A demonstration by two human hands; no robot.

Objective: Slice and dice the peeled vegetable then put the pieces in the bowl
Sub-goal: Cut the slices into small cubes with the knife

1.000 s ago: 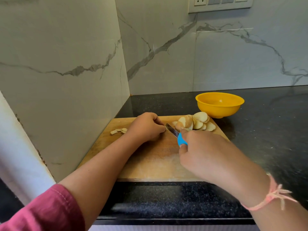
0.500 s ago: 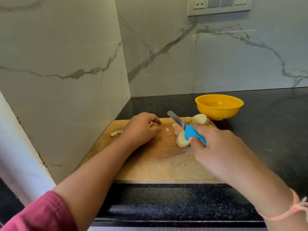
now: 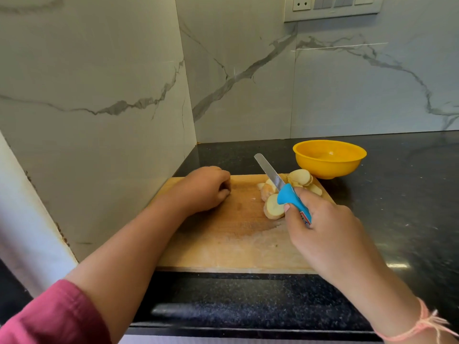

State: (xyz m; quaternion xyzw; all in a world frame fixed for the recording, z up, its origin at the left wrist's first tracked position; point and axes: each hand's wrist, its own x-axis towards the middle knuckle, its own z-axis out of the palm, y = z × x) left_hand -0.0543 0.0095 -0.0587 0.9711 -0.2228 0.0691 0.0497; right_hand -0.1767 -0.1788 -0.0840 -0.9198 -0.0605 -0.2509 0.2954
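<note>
Several pale round vegetable slices (image 3: 273, 207) lie on the far right of the wooden cutting board (image 3: 223, 242), some stacked near the back corner (image 3: 301, 177). My right hand (image 3: 323, 232) grips the blue handle of a knife (image 3: 269, 171); its blade points up and away to the left, just above the slices. My left hand (image 3: 203, 189) rests on the board's far left with its fingers curled under; nothing shows in it. The yellow bowl (image 3: 329, 157) stands behind the board's right corner and looks empty.
The board lies on a black stone counter (image 3: 397, 207) in a corner of marble-patterned walls, one close along the left. A switch panel (image 3: 332, 6) is high on the back wall. Open counter stretches to the right of the bowl.
My right hand has lifted the knife from the cut and swung its blade up. A cut slice now lies in front of the pile. My left hand slid left, away from the slices.
</note>
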